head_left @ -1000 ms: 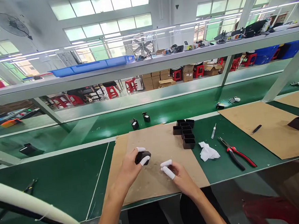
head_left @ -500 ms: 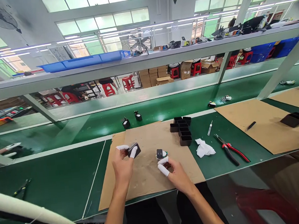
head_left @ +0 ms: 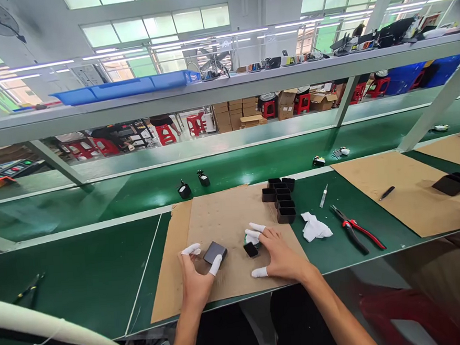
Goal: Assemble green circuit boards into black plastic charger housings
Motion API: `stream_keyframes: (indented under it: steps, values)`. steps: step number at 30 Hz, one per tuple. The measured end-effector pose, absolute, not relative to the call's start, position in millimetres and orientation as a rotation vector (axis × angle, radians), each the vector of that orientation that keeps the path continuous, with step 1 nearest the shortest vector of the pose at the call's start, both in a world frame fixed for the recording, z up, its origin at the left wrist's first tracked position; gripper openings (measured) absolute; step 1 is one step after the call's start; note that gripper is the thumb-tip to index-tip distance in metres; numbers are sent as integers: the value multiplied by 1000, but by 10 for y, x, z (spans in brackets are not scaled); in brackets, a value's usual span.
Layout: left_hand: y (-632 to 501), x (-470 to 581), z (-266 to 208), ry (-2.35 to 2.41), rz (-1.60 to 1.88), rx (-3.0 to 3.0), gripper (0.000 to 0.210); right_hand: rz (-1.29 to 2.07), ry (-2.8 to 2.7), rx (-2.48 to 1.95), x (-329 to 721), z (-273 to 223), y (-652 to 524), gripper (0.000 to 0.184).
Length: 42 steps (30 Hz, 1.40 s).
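On the cardboard sheet [head_left: 221, 215] lies a small dark rectangular box [head_left: 215, 253]. My left hand [head_left: 196, 280] is open around it; the thumb touches its near right edge and the index finger is clear of its left side. My right hand [head_left: 281, 253] is open over a small assembly [head_left: 251, 250] with a black block and a white-and-green part. Two of its fingers reach over the assembly's far side, partly hiding it, while the thumb stays apart on the near side. White finger cots cover the thumbs and some fingers of both hands.
Several black open-topped cases [head_left: 282, 197] cluster at the cardboard's back right. A crumpled white tissue [head_left: 314, 226], red-and-black pliers [head_left: 354, 229] and a small white tube [head_left: 323, 196] lie to the right. Small black assemblies [head_left: 184, 189] sit on the green belt [head_left: 229, 167] behind.
My left hand has moved right and lower, and the box now lies flat on the cardboard. My right hand has spread its fingers, and the small assembly beneath it has turned.
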<state>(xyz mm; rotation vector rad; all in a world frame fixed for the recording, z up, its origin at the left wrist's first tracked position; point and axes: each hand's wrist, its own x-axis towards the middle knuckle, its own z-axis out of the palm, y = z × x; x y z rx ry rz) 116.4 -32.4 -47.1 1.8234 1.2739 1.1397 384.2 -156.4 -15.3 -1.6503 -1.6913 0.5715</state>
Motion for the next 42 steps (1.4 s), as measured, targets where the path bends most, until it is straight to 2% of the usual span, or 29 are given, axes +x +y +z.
stream_keyframes:
  steps: [4, 6, 7, 12, 17, 24, 29, 32, 35, 42]
  values:
    - [-320, 1154, -457, 1229, 1140, 1867, 65, 208, -1739, -1801, 3822, -186, -1374, 43]
    - [-325, 1153, -446, 1229, 1145, 1878, 62, 51, -1642, -1906, 3800, -234, -1305, 28]
    - [-327, 1153, -441, 1233, 1157, 1875, 60, 17, -1576, -1948, 3796, -259, -1284, 27]
    - [-333, 1142, -410, 1247, 1271, 1827, 45, -18, -1266, -2100, 3854, -347, -1280, 48]
    - [-473, 1233, -316, 1254, 1384, 1774, 29, -50, -1145, -2170, 3891, -355, -1285, 56]
    - [-633, 1761, 249, 1031, 1384, 1964, 19, -130, -1101, -2187, 3912, -367, -1279, 48]
    - [34, 2551, 604, 832, 989, 2248, 13, -163, -1037, -2143, 3935, -371, -1326, 41]
    - [443, 3099, 592, 649, 829, 2379, 5, -173, -1015, -2098, 3957, -366, -1332, 31]
    - [653, 3502, 468, 498, 704, 2484, 11, -169, -1007, -2068, 3983, -362, -1310, 24]
    - [748, 3754, 151, 362, 590, 2547, 21, -139, -1051, -2017, 4012, -338, -1224, 27]
